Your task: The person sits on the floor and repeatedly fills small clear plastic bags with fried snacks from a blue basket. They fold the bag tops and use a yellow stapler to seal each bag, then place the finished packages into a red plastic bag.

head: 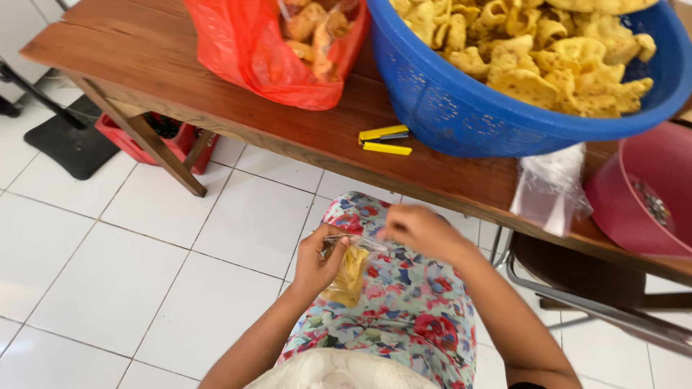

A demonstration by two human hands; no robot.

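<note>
Long brown wooden table [216, 94] runs across the top, white tiled floor [108, 252] below it. On the table, a big round blue plastic basket [461, 108] heaped with yellow curled crackers [548, 50], just beside it a red plastic bag [245, 43] with more crackers inside. At the right edge a pink plastic basin [641, 194], and a stack of empty clear plastic bags [551, 187] hanging a little over the table edge between basin and basket. Small yellow stapler [386, 140] lies on the wood in front of the basket. Person sits in a floral-print dress [411, 302], hands over the lap. Left hand [317, 263] is closed around a small clear plastic bag of yellow crackers [349, 270], gripping it from the side. Right hand [422, 230] is at the bag's top, blurred; fingers look pinched on the plastic opening, can't tell for sure.
</note>
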